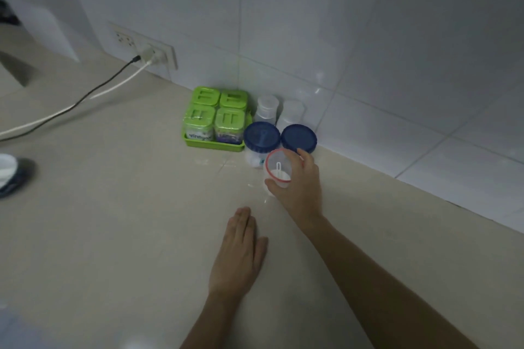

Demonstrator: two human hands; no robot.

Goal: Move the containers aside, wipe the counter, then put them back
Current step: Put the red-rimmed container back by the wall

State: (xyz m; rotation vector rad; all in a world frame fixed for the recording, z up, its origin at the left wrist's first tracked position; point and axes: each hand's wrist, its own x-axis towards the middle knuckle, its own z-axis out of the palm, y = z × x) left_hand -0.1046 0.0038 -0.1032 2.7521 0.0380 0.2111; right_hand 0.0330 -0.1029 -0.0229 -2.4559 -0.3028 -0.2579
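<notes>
The right hand (297, 187) has its fingers (272, 185) wrapped around the small clear red-rimmed plastic jar (278, 168), just in front of the 2 blue-lidded jars (262, 137), the left hand (241, 249) lying flat and empty on the beige desk (127, 207); this looks like the moving-aside step, so next comes lifting it clear.

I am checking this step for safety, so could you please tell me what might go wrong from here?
1. The right hand has its grip on the red-rimmed container, tilted, with white powder inside; it could spill if the lid is loose.
2. The container sits close to the two blue-lidded jars; moving it could knock them.
3. The left hand lies flat on the counter, so the container is held by one hand only.
</notes>
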